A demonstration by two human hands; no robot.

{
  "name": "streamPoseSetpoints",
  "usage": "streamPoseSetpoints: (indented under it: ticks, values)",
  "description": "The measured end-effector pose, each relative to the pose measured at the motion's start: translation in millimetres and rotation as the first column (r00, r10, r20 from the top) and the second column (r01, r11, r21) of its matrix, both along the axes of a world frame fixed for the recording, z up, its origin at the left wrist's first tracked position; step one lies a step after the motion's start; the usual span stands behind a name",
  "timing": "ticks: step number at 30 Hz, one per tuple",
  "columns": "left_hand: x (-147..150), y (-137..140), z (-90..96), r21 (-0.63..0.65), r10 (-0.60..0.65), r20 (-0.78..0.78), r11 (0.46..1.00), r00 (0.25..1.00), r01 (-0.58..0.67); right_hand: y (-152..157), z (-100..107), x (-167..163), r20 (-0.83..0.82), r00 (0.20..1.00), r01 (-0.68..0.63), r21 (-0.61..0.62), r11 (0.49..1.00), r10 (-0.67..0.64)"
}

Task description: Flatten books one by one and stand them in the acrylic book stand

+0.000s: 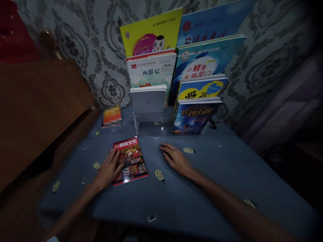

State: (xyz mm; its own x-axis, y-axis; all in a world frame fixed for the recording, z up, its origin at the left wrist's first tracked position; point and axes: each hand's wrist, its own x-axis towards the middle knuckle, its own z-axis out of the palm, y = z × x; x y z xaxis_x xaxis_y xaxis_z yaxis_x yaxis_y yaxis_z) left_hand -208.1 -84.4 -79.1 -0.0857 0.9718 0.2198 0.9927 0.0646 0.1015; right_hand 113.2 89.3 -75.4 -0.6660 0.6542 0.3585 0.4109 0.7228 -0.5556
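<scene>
Holding right forearm (224, 198) over near-right tabletop (126, 205), resting right hand (176, 158) there, empty, loosely spread. Resting spread left hand (108, 168) on flat red-black book (133, 159), left of centre, likely steadying it.

Part of the red-edged book (133, 155) is covered by the left hand (108, 168); the far-left orange item (112, 116) is pixelated; the red object (15, 37) is cut off.

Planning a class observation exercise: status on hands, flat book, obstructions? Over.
Left hand on red-banded book; right hand on tablecloth. Book flat, cover up. Clear stand beyond, not blocking.
</scene>
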Motion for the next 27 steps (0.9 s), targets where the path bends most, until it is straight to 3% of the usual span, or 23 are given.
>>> streamPoseSetpoints:
  ticks: [7,13,22,27]
  values:
    - [44.7,8.3,-1.5,-0.004,-0.129,0.017,0.992,0.991,0.129,15.1,-7.9,35.6,0.065,0.992,0.109,0.056,0.992,-0.112]
    - [87.4,28.1,3.1,-0.019,-0.222,-0.002,0.975,0.975,0.222,26.3,-13.0,62.9,0.01,0.986,0.164,0.066,0.984,-0.165]
    - [168.1,66.4,7.5,-0.016,-0.32,0.017,0.947,0.947,0.321,25.0,-9.2,77.4,-0.068,0.978,0.198,-0.002,0.98,-0.197]
    - [192.8,77.4,12.3,-0.055,-0.323,0.035,0.944,0.946,0.325,26.5,-8.0,87.4,-0.078,0.961,0.265,0.002,0.964,-0.264]
